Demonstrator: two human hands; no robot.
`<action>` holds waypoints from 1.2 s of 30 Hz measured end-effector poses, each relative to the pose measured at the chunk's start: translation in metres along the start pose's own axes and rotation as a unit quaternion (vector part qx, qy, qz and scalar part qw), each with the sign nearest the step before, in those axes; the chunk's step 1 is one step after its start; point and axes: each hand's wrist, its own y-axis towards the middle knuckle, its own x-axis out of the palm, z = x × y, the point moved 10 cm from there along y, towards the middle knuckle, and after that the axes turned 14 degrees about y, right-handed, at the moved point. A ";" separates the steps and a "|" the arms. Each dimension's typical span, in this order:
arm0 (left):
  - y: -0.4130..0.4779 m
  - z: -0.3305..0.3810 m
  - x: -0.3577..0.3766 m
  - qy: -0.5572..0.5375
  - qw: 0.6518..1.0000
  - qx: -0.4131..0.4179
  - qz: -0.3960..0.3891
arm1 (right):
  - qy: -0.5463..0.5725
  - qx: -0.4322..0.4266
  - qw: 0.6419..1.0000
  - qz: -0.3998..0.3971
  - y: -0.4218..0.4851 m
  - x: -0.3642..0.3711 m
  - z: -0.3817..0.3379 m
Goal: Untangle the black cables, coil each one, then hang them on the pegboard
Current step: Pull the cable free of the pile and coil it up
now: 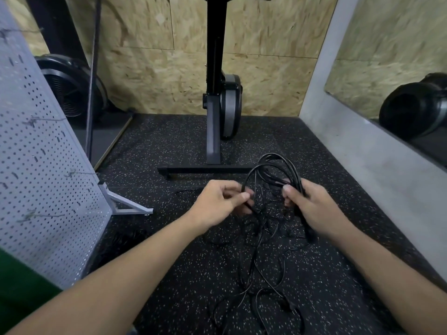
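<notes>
Thin, round loops of black cables (294, 171)

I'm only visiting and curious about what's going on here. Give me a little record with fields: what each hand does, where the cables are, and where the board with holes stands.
left hand: pinches one strand of the looped cable
right hand: grips the bundle of loops
looped cable: held up between both hands
loose cables: tangled on the speckled floor, below the hands
pegboard: stands on the person's left, apart from the cables
stage: untangling and coiling not finished
</notes>
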 end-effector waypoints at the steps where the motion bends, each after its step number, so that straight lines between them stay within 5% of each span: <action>1: -0.002 0.007 0.004 -0.061 0.998 -0.007 -0.005 | 0.008 -0.002 1.000 0.009 -0.001 -0.001 -0.002; 6: -0.005 0.010 0.008 -0.246 0.968 -0.045 -0.008 | 0.020 -0.019 1.000 -0.015 -0.003 0.017 -0.006; 11: -0.006 0.010 0.012 -0.271 0.962 -0.039 0.000 | 0.027 -0.011 0.998 -0.051 -0.001 0.037 0.004; 15: -0.003 0.000 0.004 -0.248 0.967 -0.047 0.038 | -0.074 0.034 0.993 -0.082 -0.002 0.045 0.018; 20: 0.001 0.001 -0.001 -0.150 0.988 -0.010 0.041 | -0.129 0.056 0.990 -0.026 -0.003 0.033 0.015; 25: 0.009 -0.025 0.026 -0.098 0.989 -0.039 -0.106 | 0.153 0.060 0.986 -0.028 -0.010 0.039 -0.018; 30: -0.009 -0.033 0.087 0.248 0.937 0.100 -0.225 | 0.372 0.064 0.923 -0.075 -0.017 0.056 -0.050; 34: -0.008 -0.041 0.084 0.296 0.931 0.110 -0.181 | 0.391 0.075 0.917 0.008 -0.010 0.025 -0.033; 36: -0.001 -0.049 0.066 0.314 0.931 0.072 -0.172 | 0.247 0.066 0.964 0.072 -0.005 -0.005 -0.017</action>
